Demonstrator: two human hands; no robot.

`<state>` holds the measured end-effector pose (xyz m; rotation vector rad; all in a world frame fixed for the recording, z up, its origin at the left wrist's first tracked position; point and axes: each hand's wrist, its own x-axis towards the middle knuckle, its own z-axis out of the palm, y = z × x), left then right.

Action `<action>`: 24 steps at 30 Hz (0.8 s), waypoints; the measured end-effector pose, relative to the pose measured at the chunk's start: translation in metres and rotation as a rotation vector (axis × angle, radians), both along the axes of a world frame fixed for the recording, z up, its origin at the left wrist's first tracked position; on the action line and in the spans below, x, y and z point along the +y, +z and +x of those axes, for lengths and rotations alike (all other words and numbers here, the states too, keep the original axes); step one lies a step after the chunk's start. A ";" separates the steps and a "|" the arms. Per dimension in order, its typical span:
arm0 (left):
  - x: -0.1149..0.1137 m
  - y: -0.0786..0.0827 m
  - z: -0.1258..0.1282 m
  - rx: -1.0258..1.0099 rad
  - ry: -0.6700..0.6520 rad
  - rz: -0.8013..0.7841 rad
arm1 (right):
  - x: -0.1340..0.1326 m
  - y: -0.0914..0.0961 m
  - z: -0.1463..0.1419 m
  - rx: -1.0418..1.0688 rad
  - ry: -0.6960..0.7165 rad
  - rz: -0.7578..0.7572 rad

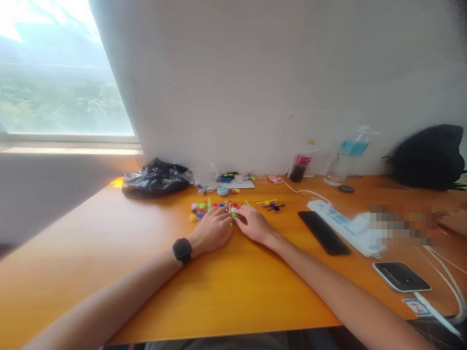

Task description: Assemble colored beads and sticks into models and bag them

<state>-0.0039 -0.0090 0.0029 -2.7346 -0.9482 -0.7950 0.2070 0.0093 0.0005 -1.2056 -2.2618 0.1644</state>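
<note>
Both my hands rest close together on the orange table point(109, 243), over a scatter of small coloured toy pieces point(199, 210): round caps and thin sticks in red, blue, yellow, green and purple. My left hand point(212, 228), with a black watch on the wrist, lies knuckles up, its fingertips among the pieces. My right hand point(252, 223) has its fingers curled and pinches a small green and white piece point(233, 214) where the two hands meet. A small assembled stick figure point(273, 206) in yellow and black lies just right of my right hand.
A black plastic bag point(155, 179) lies at the back left by the wall. A black phone point(324, 231), a white power strip point(341, 223), a second device point(401, 276) on a cable, a water bottle point(346, 160), a dark cup point(299, 167) and a black bag point(428, 155) are to the right. Another person's hand point(454, 219) shows at the right edge.
</note>
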 end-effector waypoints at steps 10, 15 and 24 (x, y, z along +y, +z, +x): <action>0.055 0.017 -0.064 -0.352 0.472 -0.165 | 0.007 -0.019 -0.004 -0.045 -0.016 -0.152; 0.076 0.007 -0.091 -0.572 0.358 -0.511 | 0.003 -0.020 -0.006 -0.117 -0.029 -0.219; 0.061 0.004 -0.076 -0.371 0.192 -0.416 | 0.003 -0.014 -0.008 -0.134 0.003 -0.262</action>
